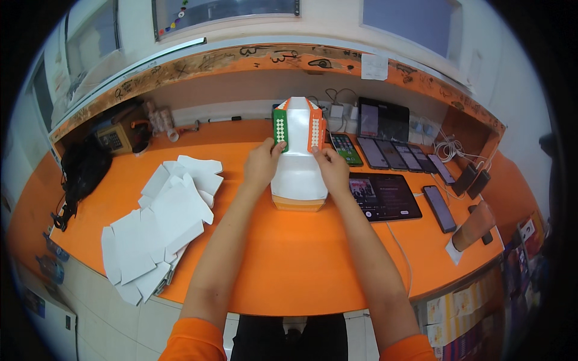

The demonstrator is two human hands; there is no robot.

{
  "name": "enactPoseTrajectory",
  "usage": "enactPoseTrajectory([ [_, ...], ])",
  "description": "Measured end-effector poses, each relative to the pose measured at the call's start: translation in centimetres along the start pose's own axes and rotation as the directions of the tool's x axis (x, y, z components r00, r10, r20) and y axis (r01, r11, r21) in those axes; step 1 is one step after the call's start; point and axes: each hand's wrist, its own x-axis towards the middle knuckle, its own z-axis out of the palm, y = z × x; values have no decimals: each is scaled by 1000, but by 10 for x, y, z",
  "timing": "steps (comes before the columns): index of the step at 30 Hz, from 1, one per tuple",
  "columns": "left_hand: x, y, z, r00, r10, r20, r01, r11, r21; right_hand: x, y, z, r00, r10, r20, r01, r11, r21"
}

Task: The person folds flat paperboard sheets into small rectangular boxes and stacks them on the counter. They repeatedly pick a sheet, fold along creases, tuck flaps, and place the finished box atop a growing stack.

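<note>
A partly folded cardboard box [298, 170] stands on the orange desk in front of me, its white inside facing up and its lid raised at the far side. Green and orange printed flaps with white diamond patterns stick up along the lid's two sides. My left hand [261, 165] pinches the green flap between thumb and fingers. On the other side, my right hand [333, 170] grips the lower end of the orange flap. To the left of my left forearm lies a loose pile of flat white cardboard blanks [174, 210], overhanging the desk's front edge.
Several phones [394, 154] and a dark tablet [386, 197] lie to the right, with another tablet [383, 122] propped behind. A cup [472, 228], chargers [466, 178] and white cables stand at far right. A black bag [84, 165] sits at far left beneath the raised orange ledge [223, 60].
</note>
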Motion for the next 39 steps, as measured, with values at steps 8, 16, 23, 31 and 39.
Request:
enactPoseTrajectory([
  [8, -2, 5, 6, 999, -36, 30, 36, 999, 11, -11, 3, 18, 970, -55, -237, 0, 974, -226],
  [16, -3, 4, 7, 990, -113, 88, 104, 990, 98, -19, -2, -1, 957, -230, -174, 143, 902, -409],
  [23, 3, -12, 22, 975, -166, 146, 137, 972, 189, -3, 47, 19, 930, 332, -156, -324, 943, 72],
  [31, 6, -45, 56, 863, -433, 262, 506, 739, -445, -4, 36, 13, 956, -295, -1, 265, 862, -432],
  [39, -24, -11, 12, 992, -121, -33, 125, 936, 329, -13, -21, -7, 880, 138, 456, 256, 671, -696],
])
